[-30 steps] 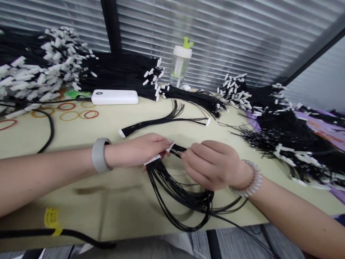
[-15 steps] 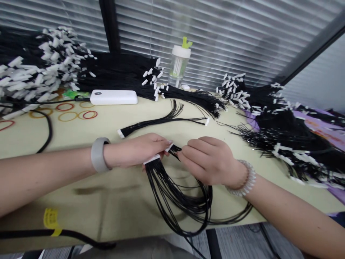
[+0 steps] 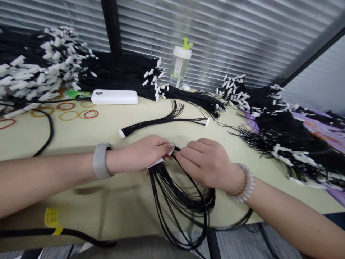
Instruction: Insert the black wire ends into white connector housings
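My left hand is closed on a wire harness, with its thumb over a small white connector. A wider white connector of the harness sticks out below that palm. Black wires loop down from it toward the table's front edge. My right hand is curled just right of the small connector, its fingers pinching black wires close to it. The fingertips of this hand are partly hidden. Behind both hands a separate short harness with white end connectors lies on the table.
Piles of black wires with white connectors rise at the back left, and another pile spreads at the right. A white power bank, rubber bands and a clear bottle stand or lie behind. A thick black cable crosses the front left.
Both hands stay close together, with the left shifted slightly right. The hanging wire loops have swung right and lower, and one strand now runs from the small connector beneath my right hand.
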`<state>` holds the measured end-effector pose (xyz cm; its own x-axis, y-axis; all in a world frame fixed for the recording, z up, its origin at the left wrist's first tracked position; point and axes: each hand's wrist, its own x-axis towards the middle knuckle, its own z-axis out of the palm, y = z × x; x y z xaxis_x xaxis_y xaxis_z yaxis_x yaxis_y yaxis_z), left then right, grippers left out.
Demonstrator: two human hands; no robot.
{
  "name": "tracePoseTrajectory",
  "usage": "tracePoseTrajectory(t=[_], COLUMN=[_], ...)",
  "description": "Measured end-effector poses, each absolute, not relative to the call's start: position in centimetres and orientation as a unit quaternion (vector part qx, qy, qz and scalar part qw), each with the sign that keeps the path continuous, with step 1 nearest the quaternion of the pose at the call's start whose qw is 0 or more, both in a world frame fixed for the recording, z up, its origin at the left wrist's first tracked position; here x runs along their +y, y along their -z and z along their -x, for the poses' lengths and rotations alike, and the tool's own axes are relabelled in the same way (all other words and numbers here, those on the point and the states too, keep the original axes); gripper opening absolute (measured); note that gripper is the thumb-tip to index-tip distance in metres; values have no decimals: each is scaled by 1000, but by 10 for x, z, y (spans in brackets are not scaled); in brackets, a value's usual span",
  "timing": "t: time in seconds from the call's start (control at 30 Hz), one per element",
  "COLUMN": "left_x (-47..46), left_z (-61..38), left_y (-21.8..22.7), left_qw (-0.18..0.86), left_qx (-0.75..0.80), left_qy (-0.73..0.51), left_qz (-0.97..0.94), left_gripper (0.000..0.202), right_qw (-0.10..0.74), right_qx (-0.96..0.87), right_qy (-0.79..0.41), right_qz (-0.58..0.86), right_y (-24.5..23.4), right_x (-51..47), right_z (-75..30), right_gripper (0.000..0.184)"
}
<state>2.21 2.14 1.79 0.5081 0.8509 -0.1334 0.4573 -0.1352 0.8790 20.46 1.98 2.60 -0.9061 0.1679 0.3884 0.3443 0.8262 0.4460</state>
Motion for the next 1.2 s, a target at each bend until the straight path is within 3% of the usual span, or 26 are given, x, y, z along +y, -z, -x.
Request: tracePoseTrajectory(t=[0.17,0.27,0.37,0.43,0.53,0.6,0.73,0.8,1.0,1.13,1.2], left_x=[18,16,16,16,17,17,15,13,9,11,11], left_z=[-24,-24,-23,-23,-23,-23,-23,-23,-23,-23,-23], left_y=[-21,-17,-8,-3,2,3,1,-2,-8,-8,-7], left_qw=[453,493,516,521,531,517,470,453,403,386,379], left_qx=[488,508,502,498,487,487,507,514,518,504,503], left_qy=[-235,-274,-344,-385,-424,-446,-458,-443,-411,-418,-421], left_qz=[-708,-651,-602,-577,-548,-545,-559,-578,-633,-650,-653], left_gripper=[34,33,33,33,33,34,35,35,36,34,34], right_qw=[141,121,126,148,158,163,270,298,66,127,144], right_qx=[-940,-932,-913,-903,-894,-892,-876,-863,-931,-928,-925], right_qy=[251,194,84,-3,-111,-113,77,118,-169,-200,-208], right_qz=[182,280,379,403,405,406,392,391,316,286,284], right_y=[-31,-34,-40,-45,-52,-53,-55,-57,-38,-20,-18], right_x=[23,27,30,31,32,32,28,23,11,13,12], right_z=[-208,-217,-229,-236,-242,-242,-238,-236,-224,-204,-196], right_gripper=[16,12,43,52,47,45,52,41,34,23,27])
